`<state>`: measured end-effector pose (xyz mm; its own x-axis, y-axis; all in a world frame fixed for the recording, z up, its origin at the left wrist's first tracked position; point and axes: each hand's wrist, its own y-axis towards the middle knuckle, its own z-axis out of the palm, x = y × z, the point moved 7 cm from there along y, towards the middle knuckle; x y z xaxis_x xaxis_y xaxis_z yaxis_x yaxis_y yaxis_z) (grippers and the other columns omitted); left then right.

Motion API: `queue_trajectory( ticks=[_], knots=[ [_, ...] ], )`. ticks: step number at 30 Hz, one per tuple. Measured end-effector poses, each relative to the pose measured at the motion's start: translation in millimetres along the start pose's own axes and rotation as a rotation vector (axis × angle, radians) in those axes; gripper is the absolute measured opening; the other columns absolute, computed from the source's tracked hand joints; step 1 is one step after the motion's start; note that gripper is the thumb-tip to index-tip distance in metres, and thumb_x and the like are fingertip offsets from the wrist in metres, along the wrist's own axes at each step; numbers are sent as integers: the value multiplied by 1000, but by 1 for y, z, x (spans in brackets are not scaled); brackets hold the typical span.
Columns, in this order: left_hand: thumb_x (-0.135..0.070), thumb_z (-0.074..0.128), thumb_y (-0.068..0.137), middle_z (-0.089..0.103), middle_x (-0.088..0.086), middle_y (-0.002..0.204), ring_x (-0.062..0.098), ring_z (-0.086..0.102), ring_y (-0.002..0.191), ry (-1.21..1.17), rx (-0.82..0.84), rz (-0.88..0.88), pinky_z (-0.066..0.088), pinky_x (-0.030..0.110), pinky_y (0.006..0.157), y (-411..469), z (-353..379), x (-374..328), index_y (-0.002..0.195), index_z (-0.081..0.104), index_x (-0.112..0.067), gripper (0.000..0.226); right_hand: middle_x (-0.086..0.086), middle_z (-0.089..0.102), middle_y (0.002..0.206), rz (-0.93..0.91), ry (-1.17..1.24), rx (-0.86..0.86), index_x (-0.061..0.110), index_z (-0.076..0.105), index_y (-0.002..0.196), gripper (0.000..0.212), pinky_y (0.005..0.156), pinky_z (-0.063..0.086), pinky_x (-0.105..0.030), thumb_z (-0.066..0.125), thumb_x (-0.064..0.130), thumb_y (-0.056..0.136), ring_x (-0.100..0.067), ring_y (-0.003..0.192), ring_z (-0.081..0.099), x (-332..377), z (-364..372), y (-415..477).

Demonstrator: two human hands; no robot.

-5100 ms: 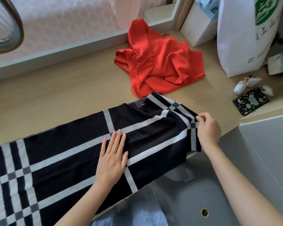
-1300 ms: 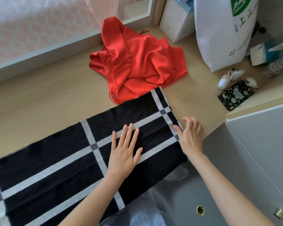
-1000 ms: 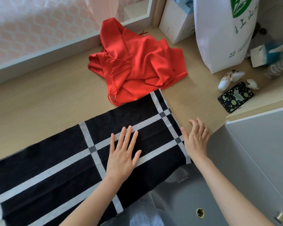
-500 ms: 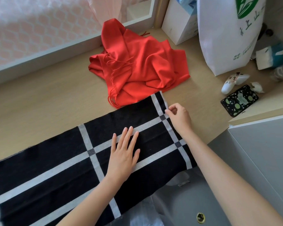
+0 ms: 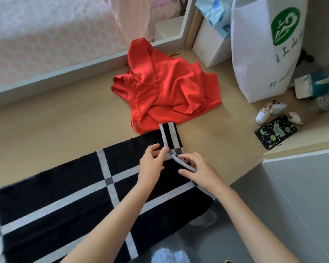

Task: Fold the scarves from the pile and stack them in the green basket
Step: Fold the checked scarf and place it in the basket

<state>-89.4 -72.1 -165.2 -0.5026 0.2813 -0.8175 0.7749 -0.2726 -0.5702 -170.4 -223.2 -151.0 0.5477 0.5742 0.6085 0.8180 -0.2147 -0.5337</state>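
Observation:
A black scarf with white-grey stripes [image 5: 68, 202] lies flat along the wooden tabletop [image 5: 46, 133], running from the lower left to the middle. Its right end is folded over at the far corner. My left hand [image 5: 151, 164] pinches that folded edge between thumb and fingers. My right hand [image 5: 199, 170] grips the same rolled edge just to the right. A crumpled red scarf [image 5: 169, 92] with fringe lies behind them. No green basket is in view.
A white paper bag [image 5: 264, 50] with a green logo stands at the back right beside a white box [image 5: 211, 46]. A black phone [image 5: 275, 130] and a white controller [image 5: 270, 112] lie to the right. A grey surface [image 5: 283, 215] fills the lower right.
My left hand left the flat scarf and moved up to its right end. Both hands now hold the edge there, and the end has been turned over at the far corner.

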Motion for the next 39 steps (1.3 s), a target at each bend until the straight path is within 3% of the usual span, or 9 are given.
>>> queue_trajectory(
  ticks=[4, 8, 11, 16, 19, 23, 27, 34, 39],
  knots=[
    [-44, 70, 83, 63, -11, 95, 5, 64, 87, 135, -94, 39, 56, 36, 84, 16, 13, -19, 130, 52, -15, 58, 20, 53, 115, 39, -72, -90, 33, 53, 122, 37, 80, 50, -30, 66, 34, 88, -4, 102, 53, -12, 2, -21],
    [-26, 73, 83, 59, -7, 90, 8, 60, 77, 137, -144, -21, 54, 31, 76, 36, 21, -31, 125, 54, -12, 48, 18, 60, 89, 87, -116, -174, 31, 57, 96, 10, 59, 42, -18, 63, 36, 89, -3, 82, 56, -25, -1, -44],
    [-18, 71, 84, 61, -6, 85, 5, 57, 70, 101, -149, -19, 57, 37, 78, 44, 19, -30, 113, 63, -9, 31, 17, 59, 77, 111, -160, -210, 33, 55, 85, 10, 56, 38, -16, 62, 39, 89, -1, 72, 54, -31, -1, -62],
    [-19, 70, 85, 68, 1, 94, 16, 66, 87, 2, -170, 35, 57, 44, 83, 34, -3, -30, 101, 67, -15, 17, 14, 60, 74, 83, 60, -159, 32, 60, 78, 12, 58, 41, -21, 68, 32, 86, -5, 69, 56, -28, 14, -80],
    [-21, 70, 86, 70, 3, 99, 18, 67, 94, -54, -154, 72, 56, 43, 85, 23, -22, -35, 105, 67, -19, 19, 9, 65, 79, 39, 290, -75, 25, 67, 82, 5, 63, 43, -16, 70, 27, 86, -3, 72, 58, -4, 33, -84],
    [-19, 68, 88, 70, 1, 100, 14, 66, 94, -94, -179, 150, 53, 29, 81, 2, -62, -50, 103, 66, -25, 17, 1, 65, 83, -33, 363, 5, 19, 69, 84, 10, 72, 47, -23, 71, 28, 85, -12, 80, 60, 39, 63, -88],
    [-15, 66, 90, 70, 1, 97, 14, 68, 89, -170, -226, 165, 55, 23, 71, -22, -115, -50, 98, 65, -28, 15, 0, 64, 84, -77, 355, 109, 19, 70, 84, 9, 72, 46, -18, 71, 28, 85, -9, 80, 59, 83, 102, -94],
    [-19, 67, 89, 70, 5, 102, 22, 68, 94, -233, -347, 123, 57, 45, 84, -63, -231, -16, 109, 66, -19, 20, 9, 57, 69, -91, 404, 196, 16, 70, 83, 10, 66, 42, -15, 71, 26, 83, 0, 66, 50, 153, 182, -112],
    [-17, 67, 89, 72, 4, 101, 23, 69, 94, -256, -342, 146, 56, 43, 84, -98, -313, 2, 101, 67, -24, 14, 10, 53, 63, -100, 454, 223, 13, 69, 84, 13, 62, 40, -16, 71, 26, 83, -1, 61, 46, 207, 245, -141]
  ],
)
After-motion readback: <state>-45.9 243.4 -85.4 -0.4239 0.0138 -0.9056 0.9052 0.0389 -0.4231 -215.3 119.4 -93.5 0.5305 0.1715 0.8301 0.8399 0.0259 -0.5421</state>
